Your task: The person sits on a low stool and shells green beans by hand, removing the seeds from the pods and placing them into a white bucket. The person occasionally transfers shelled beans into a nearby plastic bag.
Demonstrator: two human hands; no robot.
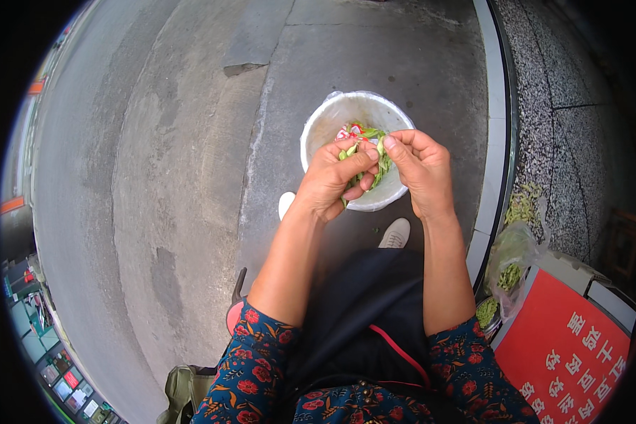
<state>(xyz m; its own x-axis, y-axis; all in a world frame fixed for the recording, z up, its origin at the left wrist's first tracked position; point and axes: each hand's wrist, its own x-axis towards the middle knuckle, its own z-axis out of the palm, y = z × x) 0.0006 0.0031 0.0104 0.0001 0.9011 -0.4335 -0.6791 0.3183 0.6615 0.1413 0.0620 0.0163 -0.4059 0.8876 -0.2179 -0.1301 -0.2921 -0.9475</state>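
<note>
Both my hands are over a white bucket [309,138] lined with clear plastic. Several green bean pods [348,153] are gathered in my left hand [328,177], whose fingers curl round them. Thumb and forefinger of my right hand [429,173] pinch a single green bean pod [381,145] close to the left fingertips. Inside the bucket lie more green pieces and a red-and-white crumpled wrapper [348,131]. My hands hide part of what is in it.
My pale shoe [396,232] is just below the bucket. To the right runs a raised light-tiled edge [497,141]. Beyond it are a pile of green pods [523,203], a clear plastic bag [509,251] with pods, and a red sign [558,339]. An olive bag [180,389] is at lower left.
</note>
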